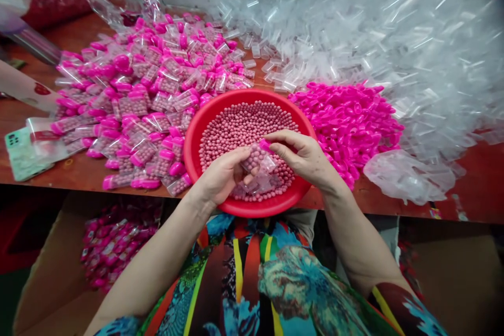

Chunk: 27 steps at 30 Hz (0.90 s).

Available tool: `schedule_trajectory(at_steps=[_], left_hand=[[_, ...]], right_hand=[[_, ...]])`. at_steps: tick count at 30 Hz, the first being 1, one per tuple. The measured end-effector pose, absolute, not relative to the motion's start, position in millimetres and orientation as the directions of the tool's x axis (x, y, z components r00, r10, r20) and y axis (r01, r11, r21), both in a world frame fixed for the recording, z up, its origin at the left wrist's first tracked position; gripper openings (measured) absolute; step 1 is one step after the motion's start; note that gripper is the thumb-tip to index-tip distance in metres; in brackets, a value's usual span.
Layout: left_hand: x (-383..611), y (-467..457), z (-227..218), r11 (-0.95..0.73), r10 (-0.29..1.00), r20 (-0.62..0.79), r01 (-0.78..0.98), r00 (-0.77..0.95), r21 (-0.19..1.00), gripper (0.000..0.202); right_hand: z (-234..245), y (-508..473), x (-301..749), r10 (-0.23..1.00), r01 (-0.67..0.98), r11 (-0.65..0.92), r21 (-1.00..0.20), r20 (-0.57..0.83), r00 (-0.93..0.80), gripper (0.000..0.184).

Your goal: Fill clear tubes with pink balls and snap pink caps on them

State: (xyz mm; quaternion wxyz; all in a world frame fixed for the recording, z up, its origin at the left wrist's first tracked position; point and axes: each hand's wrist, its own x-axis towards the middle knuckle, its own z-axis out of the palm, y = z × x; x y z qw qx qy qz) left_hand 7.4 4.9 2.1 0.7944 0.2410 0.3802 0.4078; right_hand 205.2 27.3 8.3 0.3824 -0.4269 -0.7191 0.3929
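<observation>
Both hands are over a red basin point(192, 155) of small pink balls point(244, 121). Between the fingers of my left hand point(228, 170) is a small clear plastic box point(255, 157) filled with pink balls. My right hand point(301, 155) pinches a bright pink cap point(265, 145) at the upper end of that box. Whether the cap is fully seated I cannot tell. Several clear empty boxes point(258, 186) lie on the balls just below my left hand, partly hidden by it.
Filled, pink-capped boxes point(145, 94) form a heap at left. Loose pink caps point(350, 121) are piled right of the basin, before a large mound of clear boxes point(394, 47). A phone point(23, 152) and a plastic bag point(411, 176) lie near the table edge. Below left stands a carton point(55, 268).
</observation>
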Motion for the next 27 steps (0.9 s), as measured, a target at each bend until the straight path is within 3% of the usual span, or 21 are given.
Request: schedule_trajectory(at_steps=[5,12,15,18,20,22,24,27], left_hand=[[7.7,5.5,1.5,0.525,0.845,-0.396,-0.421,0.360,0.739,0.015],[6.6,2.7,-2.2,0.492,0.869,-0.433,-0.316,0.240,0.811,0.014],[7.3,1.3,-2.0,0.493,0.869,-0.456,-0.262,0.194,0.829,0.016],[7.6,0.9,-2.8,0.511,0.857,-0.447,-0.317,0.256,0.799,0.017],[6.8,1.0,-4.2,0.520,0.852,-0.428,-0.392,0.302,0.759,0.016],[5.4,1.1,-5.5,0.533,0.845,-0.413,-0.459,0.340,0.711,0.015],[4.2,0.7,-6.0,0.549,0.834,-0.407,-0.494,0.372,0.674,0.017],[5.2,-1.1,-4.3,0.578,0.815,-0.416,-0.522,0.403,0.627,0.021]], right_hand=[[8.5,26.6,202.2,0.929,0.301,0.290,-0.908,0.192,-0.317,0.020],[-2.9,28.7,204.4,0.875,0.269,0.311,-0.911,0.164,-0.456,0.018],[-5.1,32.4,209.8,0.796,0.324,0.485,-0.812,0.257,-0.548,0.019],[-5.5,36.4,218.1,0.713,0.408,0.656,-0.634,0.345,-0.610,0.021],[-6.6,38.1,223.2,0.719,0.540,0.684,-0.490,0.329,-0.612,0.022],[-8.4,38.0,225.1,0.781,0.653,0.624,-0.429,0.328,-0.531,0.022],[-9.4,35.4,222.1,0.852,0.649,0.523,-0.552,0.362,-0.379,0.021],[-6.4,27.6,209.3,0.932,0.438,0.361,-0.823,0.314,-0.178,0.023]])
